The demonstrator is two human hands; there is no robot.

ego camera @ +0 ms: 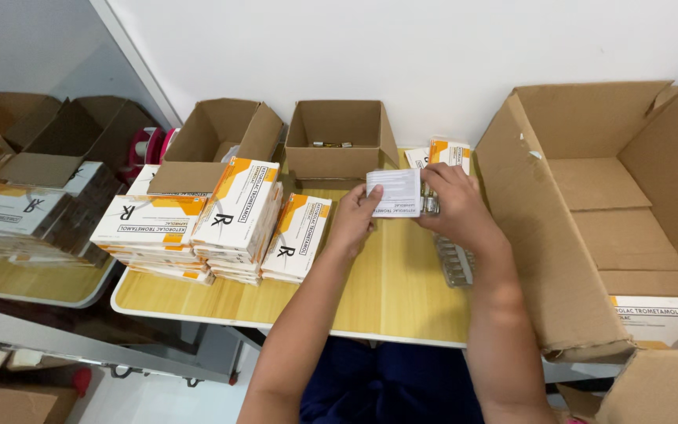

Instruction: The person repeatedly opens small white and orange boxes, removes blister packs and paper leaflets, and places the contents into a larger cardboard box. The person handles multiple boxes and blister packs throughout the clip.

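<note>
Over the yellow table (pixel 378 290) we pinched a folded white leaflet (pixel 395 192) between both hands: our left hand (pixel 352 220) gripped its left edge, our right hand (pixel 457 206) closed on its right edge. White-and-orange flat cartons (pixel 198 224) sat stacked to the left. Two open brown boxes (pixel 339 141) stood against the wall, and a large cardboard box (pixel 590 220) lay at our right. A clear vial tray (pixel 455 263) rested under our right wrist.

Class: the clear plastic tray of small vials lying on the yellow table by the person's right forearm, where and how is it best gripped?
Probably across the long edges of the clear vial tray, coming from above at its near end: it lies flat, narrow, with the right forearm overhanging.
</note>
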